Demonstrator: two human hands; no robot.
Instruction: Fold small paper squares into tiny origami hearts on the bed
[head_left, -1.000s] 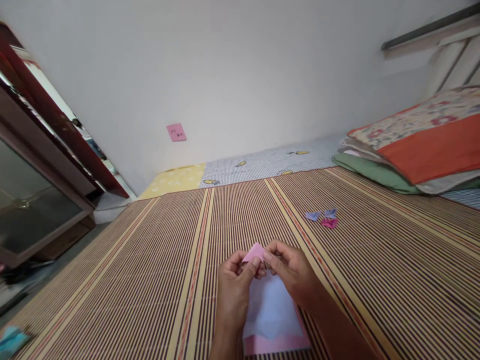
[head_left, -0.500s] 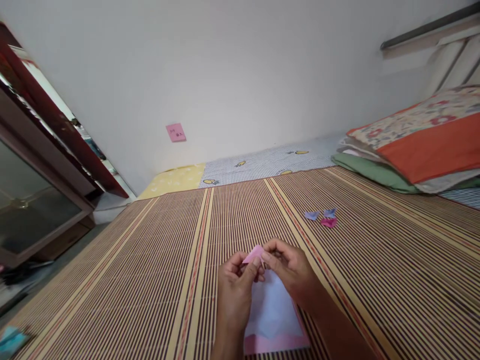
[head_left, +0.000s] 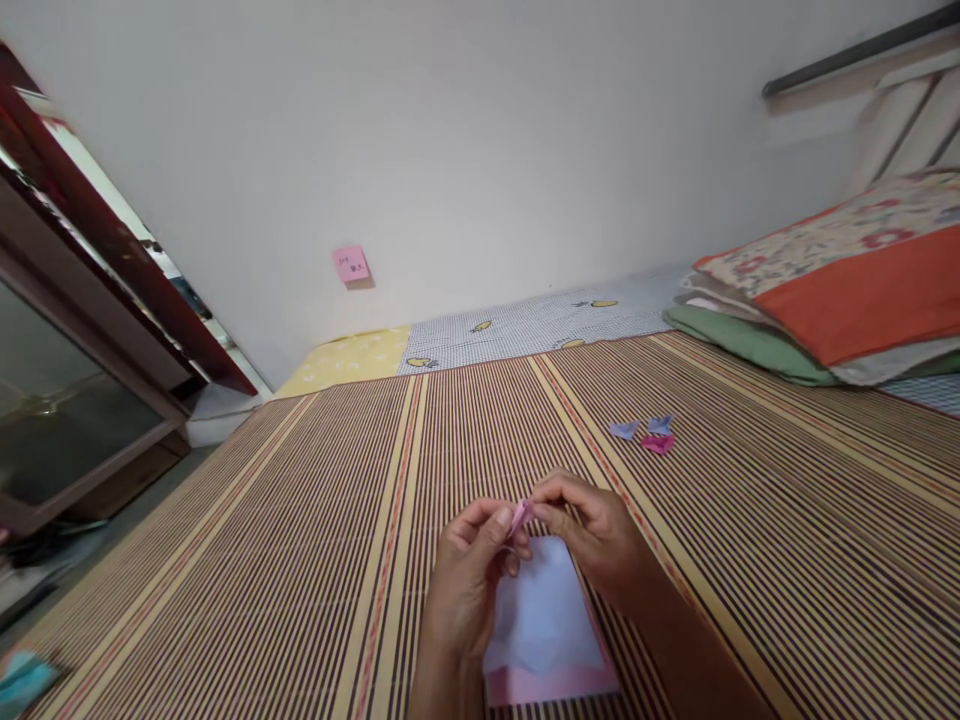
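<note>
A small folded piece of pink paper (head_left: pixel 520 514) is pinched between my two hands, near the bottom middle of the view. My left hand (head_left: pixel 476 550) grips its left side with thumb and fingers. On its right side, the thumb and forefinger of my right hand (head_left: pixel 589 525) are closed on it. Below them lies a stack of paper sheets (head_left: pixel 551 610), pale blue-white on top with a pink strip at the near edge; my left hand partly covers it. Farther off to the right sit two light blue folded papers (head_left: pixel 623 430) and a magenta folded paper (head_left: pixel 658 444).
A striped bamboo mat (head_left: pixel 300 540) spreads under everything. Folded bedding (head_left: pixel 862 290) is piled at the right. On the wall hangs a pink note (head_left: pixel 350 264). A turquoise item (head_left: pixel 26 683) lies at the lower left, and a glass-fronted cabinet (head_left: pixel 67 400) stands beyond the mat's left edge.
The pink paper has turned between my fingers and now shows a narrower side. My left hand has tilted and shifted slightly left. The folded papers on the mat have not moved.
</note>
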